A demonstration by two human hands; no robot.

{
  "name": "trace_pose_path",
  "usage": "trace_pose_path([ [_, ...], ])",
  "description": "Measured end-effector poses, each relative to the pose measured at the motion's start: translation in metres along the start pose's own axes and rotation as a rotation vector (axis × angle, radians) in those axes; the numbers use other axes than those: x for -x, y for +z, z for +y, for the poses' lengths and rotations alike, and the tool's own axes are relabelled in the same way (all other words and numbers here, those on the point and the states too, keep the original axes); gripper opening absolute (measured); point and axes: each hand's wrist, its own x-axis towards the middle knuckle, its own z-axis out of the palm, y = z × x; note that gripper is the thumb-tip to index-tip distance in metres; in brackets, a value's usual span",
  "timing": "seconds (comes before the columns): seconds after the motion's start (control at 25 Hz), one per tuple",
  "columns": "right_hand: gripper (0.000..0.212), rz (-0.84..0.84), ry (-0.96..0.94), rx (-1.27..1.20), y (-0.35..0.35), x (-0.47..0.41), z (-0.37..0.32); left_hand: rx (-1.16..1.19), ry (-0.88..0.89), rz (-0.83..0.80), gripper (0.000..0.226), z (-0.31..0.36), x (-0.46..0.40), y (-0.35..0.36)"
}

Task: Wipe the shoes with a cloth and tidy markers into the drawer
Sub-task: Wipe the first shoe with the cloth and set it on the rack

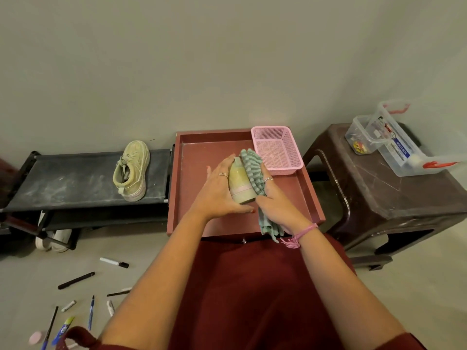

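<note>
A pale green shoe (239, 181) is held over the open maroon drawer (192, 173), heel toward me. My left hand (219, 190) grips its left side. My right hand (275, 200) holds a green striped cloth (252, 170) against the shoe's right side; the cloth's tail hangs past my wrist. The matching second shoe (131, 170) lies on the black shoe rack (63, 183) to the left. A white marker with a black cap (114, 262), a black marker (76, 280) and several pens and small markers (91, 311) lie scattered on the floor at lower left.
A pink mesh basket (293, 152) sits in the drawer's far right corner. A dark brown plastic stool (379, 188) at right carries clear plastic boxes (399, 145). White shoes (53, 239) sit under the rack. A grey wall is behind everything.
</note>
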Motion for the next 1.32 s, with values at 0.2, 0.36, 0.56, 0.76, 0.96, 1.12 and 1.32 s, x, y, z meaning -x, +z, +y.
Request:
trace_pose_path([
  [0.2, 0.091, 0.073, -0.183, 0.725, 0.033, 0.011, -0.01, 0.057, 0.036, 0.008, 0.097, 0.005, 0.002, -0.002],
  [0.36, 0.087, 0.143, -0.246, 0.92, 0.032, 0.004, -0.015, 0.189, 0.028, 0.051, 0.074, 0.013, -0.002, 0.001],
  [0.56, 0.085, 0.049, -0.104, 0.535, 0.011, -0.017, -0.027, 0.358, -0.135, 0.159, 0.087, 0.015, -0.008, 0.005],
  [0.76, 0.086, 0.081, -0.006, 0.254, -0.002, -0.011, -0.024, 0.349, -0.131, 0.182, 0.096, 0.013, 0.004, 0.009],
  [0.96, 0.088, 0.124, -0.304, 0.983, 0.038, 0.014, -0.01, 0.307, -0.091, 0.164, 0.055, 0.014, 0.004, 0.006],
  [1.12, 0.081, 0.044, -0.209, 0.625, 0.011, -0.009, -0.022, 0.458, -0.172, 0.219, 0.073, 0.018, 0.007, 0.009],
  [1.32, 0.084, 0.048, -0.225, 0.461, 0.009, 0.006, 0.003, 0.407, -0.128, 0.178, 0.092, 0.015, 0.009, 0.006],
])
